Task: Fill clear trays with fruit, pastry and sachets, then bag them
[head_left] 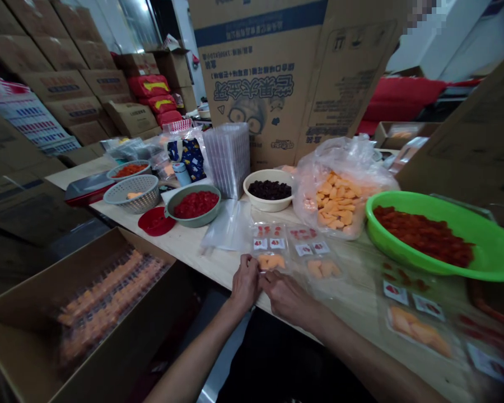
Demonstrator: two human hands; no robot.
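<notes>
At the table's front edge, my left hand (246, 284) and my right hand (286, 294) are close together, both closed with fingertips pinching the near end of a clear plastic pack (269, 246). Orange pieces (271, 261) lie in its near part, with two small white sachets (269, 244) and red pieces behind them. The fingers hide the pinched edge. A similar filled pack (315, 249) lies just right of it. Flat clear plastic sheets or bags (227, 226) lie to the left.
A cream bowl of dark pieces (270, 190), a bag of orange pieces (340, 196) and a green basin (437, 235) stand behind and right. More filled packs (420, 319) lie at right. Left are a grey-green bowl (197, 221) and, lower, an open carton (17, 336) of packs.
</notes>
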